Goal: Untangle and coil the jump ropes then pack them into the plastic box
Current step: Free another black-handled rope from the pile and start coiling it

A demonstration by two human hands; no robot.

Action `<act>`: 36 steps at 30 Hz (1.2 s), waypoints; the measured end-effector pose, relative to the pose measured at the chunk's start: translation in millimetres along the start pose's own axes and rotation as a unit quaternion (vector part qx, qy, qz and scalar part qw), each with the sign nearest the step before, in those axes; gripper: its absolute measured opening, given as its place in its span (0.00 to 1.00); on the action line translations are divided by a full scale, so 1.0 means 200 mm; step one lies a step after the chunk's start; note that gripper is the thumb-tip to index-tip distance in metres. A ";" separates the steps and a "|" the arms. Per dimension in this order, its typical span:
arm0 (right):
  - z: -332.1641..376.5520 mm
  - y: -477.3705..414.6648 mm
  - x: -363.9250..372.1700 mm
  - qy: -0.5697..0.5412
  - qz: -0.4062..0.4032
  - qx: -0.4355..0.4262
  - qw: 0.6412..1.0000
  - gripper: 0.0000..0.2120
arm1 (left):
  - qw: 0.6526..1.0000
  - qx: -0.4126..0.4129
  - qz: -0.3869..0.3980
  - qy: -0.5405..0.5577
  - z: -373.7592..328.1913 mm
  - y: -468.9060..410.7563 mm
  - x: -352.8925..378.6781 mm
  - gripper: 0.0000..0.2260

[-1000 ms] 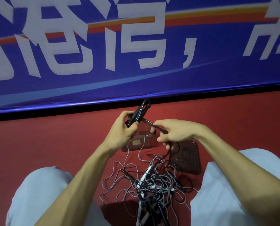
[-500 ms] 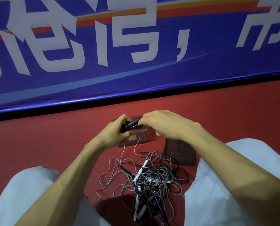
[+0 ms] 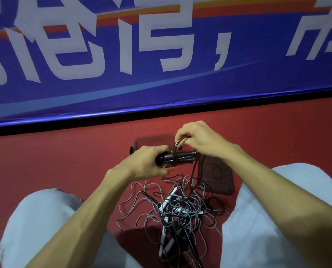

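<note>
Black handles [image 3: 178,158], a pair bundled together I think, gripped at the left end by the left hand [image 3: 142,163]; right hand [image 3: 200,140] pinches a dark rope loop [image 3: 177,144] just above them. Tangled ropes [image 3: 180,209] lie nearer on the floor [image 3: 64,161], plastic box [image 3: 153,139] just beyond the hands, lid [image 3: 217,175] to its right.
</note>
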State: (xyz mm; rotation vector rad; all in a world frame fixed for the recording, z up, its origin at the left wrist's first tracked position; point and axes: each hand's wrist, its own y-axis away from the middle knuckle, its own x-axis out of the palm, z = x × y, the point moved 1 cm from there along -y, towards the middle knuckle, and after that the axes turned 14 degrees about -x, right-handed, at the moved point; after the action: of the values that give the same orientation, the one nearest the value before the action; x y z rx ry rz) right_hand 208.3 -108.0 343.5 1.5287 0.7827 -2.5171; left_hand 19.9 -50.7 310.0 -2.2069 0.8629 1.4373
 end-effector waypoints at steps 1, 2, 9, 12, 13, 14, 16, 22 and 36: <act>0.00 -0.01 0.00 -0.038 -0.003 0.018 0.999 0.10 | 1.000 -0.008 0.002 0.023 -0.01 0.01 -0.01 0.18; 0.00 -0.01 -0.01 -0.070 -0.002 0.033 0.997 0.10 | 0.999 -0.013 0.001 0.039 -0.02 0.02 -0.02 0.21; -0.04 -0.01 -0.03 -0.311 -0.030 0.102 0.944 0.10 | 0.979 -0.005 -0.034 0.201 -0.07 0.06 -0.06 0.11; -0.04 -0.02 0.00 -0.371 -0.019 0.092 0.924 0.06 | 0.953 -0.028 -0.031 0.300 -0.10 0.07 -0.09 0.04; -0.03 -0.02 0.01 -0.377 -0.011 0.096 0.921 0.07 | 0.941 -0.039 -0.028 0.335 -0.10 0.07 -0.09 0.06; -0.02 -0.02 0.02 -0.385 -0.001 0.106 0.917 0.09 | 0.929 -0.053 -0.027 0.365 -0.11 0.07 -0.09 0.06; -0.02 -0.02 0.02 -0.373 0.041 0.125 0.918 0.13 | 0.909 -0.079 -0.027 0.408 -0.12 0.07 -0.10 0.06; 0.00 -0.01 0.02 -0.327 0.153 0.122 0.925 0.08 | 0.877 -0.107 -0.059 0.465 -0.11 0.05 -0.11 0.13; 0.02 0.04 -0.03 0.072 0.175 -0.034 0.981 0.09 | 0.916 -0.122 -0.057 0.379 0.05 -0.04 -0.05 0.09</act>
State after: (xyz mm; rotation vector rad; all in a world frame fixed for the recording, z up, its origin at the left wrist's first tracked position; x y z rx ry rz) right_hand 211.2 -117.1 348.0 1.6704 0.5500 -2.1271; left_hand 15.5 -34.8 314.5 -3.0109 0.7709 0.6246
